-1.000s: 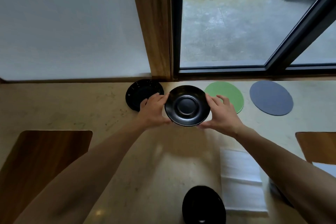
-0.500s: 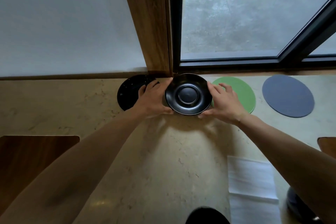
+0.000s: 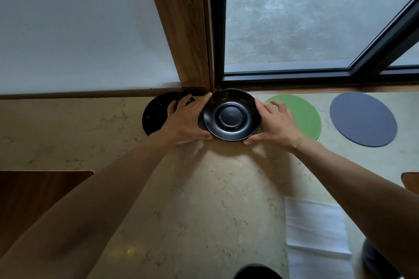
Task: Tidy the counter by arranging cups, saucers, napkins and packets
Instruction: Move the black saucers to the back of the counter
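Note:
A glossy black saucer (image 3: 231,118) sits at the back of the counter, close to the wooden window post. My left hand (image 3: 186,120) grips its left rim, thumb at the near edge and fingers at the far edge. My right hand (image 3: 277,124) holds the right rim the same way. A stack of white napkins (image 3: 317,235) lies near me on the right. A dark cup (image 3: 257,274) shows only its top at the bottom edge.
Three flat round coasters line the back of the beige counter (image 3: 204,199): a black coaster (image 3: 154,115) partly under my left hand, a green coaster (image 3: 303,113) and a grey-blue coaster (image 3: 362,119). A dark wooden board (image 3: 34,199) lies at the left.
Both hands have carried the saucer away from me toward the back wall, down to the counter between the black and green coasters.

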Motion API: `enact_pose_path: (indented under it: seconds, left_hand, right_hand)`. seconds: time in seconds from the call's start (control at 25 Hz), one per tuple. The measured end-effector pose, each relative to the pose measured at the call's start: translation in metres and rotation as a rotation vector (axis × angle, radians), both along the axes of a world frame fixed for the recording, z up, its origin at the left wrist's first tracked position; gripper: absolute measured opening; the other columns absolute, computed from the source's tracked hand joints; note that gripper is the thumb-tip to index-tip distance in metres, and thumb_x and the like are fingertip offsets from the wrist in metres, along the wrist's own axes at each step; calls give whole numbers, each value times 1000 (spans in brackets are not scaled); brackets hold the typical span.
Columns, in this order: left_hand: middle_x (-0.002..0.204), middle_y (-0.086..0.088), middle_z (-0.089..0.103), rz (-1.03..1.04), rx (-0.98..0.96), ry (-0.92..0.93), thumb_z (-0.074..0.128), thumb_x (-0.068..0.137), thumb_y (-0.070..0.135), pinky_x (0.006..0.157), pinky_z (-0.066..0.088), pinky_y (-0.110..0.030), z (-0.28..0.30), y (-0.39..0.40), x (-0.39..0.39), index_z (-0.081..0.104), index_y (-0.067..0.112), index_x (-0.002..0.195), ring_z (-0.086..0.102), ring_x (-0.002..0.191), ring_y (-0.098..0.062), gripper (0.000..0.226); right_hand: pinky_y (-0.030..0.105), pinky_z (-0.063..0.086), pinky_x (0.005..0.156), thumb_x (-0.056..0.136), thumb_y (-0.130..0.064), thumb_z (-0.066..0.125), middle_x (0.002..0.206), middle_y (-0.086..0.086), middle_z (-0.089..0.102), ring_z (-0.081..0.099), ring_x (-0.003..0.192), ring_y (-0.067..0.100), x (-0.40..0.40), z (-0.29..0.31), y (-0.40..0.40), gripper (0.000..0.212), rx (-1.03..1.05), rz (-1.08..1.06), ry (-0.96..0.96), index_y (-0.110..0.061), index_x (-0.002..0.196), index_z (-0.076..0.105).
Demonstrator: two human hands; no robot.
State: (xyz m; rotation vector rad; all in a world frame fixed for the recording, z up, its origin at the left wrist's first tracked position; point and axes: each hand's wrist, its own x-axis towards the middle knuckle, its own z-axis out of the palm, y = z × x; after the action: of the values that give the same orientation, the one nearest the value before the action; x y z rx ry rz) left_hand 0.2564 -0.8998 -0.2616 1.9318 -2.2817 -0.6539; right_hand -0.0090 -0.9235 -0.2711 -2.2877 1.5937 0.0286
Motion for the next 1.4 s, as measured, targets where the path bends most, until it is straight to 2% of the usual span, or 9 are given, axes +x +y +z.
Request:
enact_pose_path:
  seconds: [0.56,0.8,0.92,1.16,1.32,1.4]
  left_hand:
    - [157,5,27,-40,5,-91,73,68,61,117,-3,-57,-3,-11,2,1,41,151,-2,149,-22,112]
    - [161,8,15,-46,-19,-138,73,69,62,115,-8,-59,6,-3,2,-3,40,151,-7,149,-23,113]
    - [162,10,8,-8,-33,-138,73,71,61,115,-8,-57,19,16,0,-3,39,152,-9,149,-22,113]
    - [161,13,8,123,21,-35,72,70,61,117,-6,-55,43,86,-11,-2,39,152,-7,149,-17,112]
    - [160,12,13,124,13,60,70,63,72,118,5,-55,46,143,-19,0,37,152,0,150,-21,119]
    - [161,10,14,152,45,84,74,65,66,117,7,-56,57,174,-28,5,35,153,3,149,-23,116]
  right_hand:
    - [49,17,115,59,-75,68,154,2,29,12,142,31,0,-9,-5,126,9,-1,19,-20,153,5]
    - [52,13,117,64,-71,69,161,-3,11,2,147,30,2,4,7,123,19,-40,7,-21,152,-1]
    - [52,13,117,69,-69,66,161,-4,8,0,147,28,-5,18,30,117,-39,-65,-29,-21,153,0]
    - [49,13,118,74,-66,64,161,-3,12,1,148,25,-23,46,98,108,-16,-91,-35,-22,153,4]
    - [49,20,115,74,-67,63,160,-1,18,10,147,26,-31,64,148,106,-70,-94,-51,-20,153,10]
    - [49,26,112,72,-67,64,158,0,25,16,146,28,-33,69,176,106,-91,-94,-55,-17,152,16]
